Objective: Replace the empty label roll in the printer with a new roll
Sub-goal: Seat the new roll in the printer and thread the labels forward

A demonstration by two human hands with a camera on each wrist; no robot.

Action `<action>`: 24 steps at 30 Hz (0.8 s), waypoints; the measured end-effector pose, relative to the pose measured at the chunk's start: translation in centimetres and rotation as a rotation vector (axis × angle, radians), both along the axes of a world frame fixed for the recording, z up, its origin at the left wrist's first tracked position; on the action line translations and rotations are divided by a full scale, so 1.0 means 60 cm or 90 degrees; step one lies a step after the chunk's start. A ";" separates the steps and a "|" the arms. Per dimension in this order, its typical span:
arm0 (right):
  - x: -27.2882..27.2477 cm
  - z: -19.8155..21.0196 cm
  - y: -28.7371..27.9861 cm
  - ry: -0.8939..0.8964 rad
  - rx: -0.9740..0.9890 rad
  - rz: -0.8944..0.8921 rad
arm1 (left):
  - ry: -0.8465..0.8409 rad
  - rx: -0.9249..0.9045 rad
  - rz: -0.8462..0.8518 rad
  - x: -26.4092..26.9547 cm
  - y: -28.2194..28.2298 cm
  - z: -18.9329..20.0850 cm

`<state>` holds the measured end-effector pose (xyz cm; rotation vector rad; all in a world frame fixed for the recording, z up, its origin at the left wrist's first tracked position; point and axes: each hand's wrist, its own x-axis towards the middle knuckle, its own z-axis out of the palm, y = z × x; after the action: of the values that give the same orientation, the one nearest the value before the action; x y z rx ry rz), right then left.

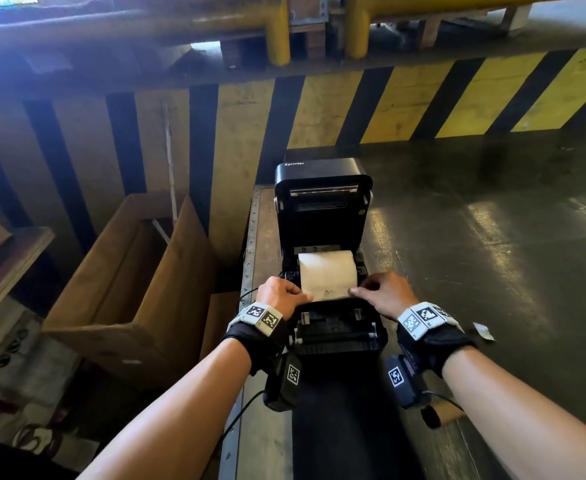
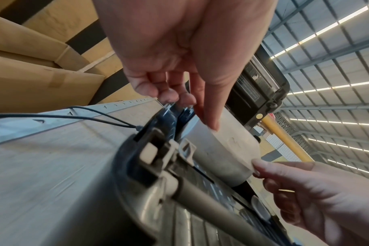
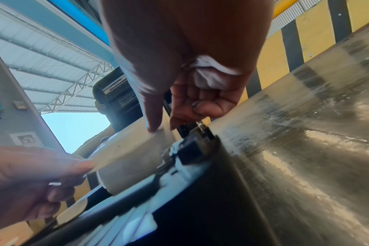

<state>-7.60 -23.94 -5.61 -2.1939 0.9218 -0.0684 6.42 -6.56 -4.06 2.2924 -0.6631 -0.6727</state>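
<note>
A black Xprinter label printer stands on a narrow wooden bench with its lid raised. A cream label roll lies in its bay, and the loose end is drawn toward me. My left hand pinches the left corner of that paper end, and my right hand pinches the right corner. In the left wrist view my left hand's thumb lies on the roll. The right wrist view shows my right hand on the roll, with a crumpled white scrap tucked in its palm.
An open cardboard box stands left of the bench. A yellow-and-black striped barrier runs behind the printer. To the right is shiny dark floor with a white paper scrap on it. A thin black cable leaves the printer's left side.
</note>
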 end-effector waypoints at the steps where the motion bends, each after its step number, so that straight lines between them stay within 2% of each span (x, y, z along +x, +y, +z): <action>1: -0.002 -0.003 -0.002 0.004 0.008 0.005 | 0.001 0.002 -0.003 0.000 0.000 -0.002; 10: -0.010 -0.012 -0.002 0.029 0.034 0.067 | -0.006 0.053 -0.036 0.002 0.002 -0.024; 20: -0.001 -0.019 -0.003 0.043 0.044 0.046 | -0.049 0.044 -0.045 0.004 0.001 -0.029; 24: 0.000 -0.016 -0.009 0.063 0.058 0.062 | -0.017 0.069 -0.083 0.014 -0.004 -0.021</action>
<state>-7.57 -24.51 -6.59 -2.1687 0.8545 0.1281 7.25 -6.81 -5.33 2.3760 -0.8132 -0.7571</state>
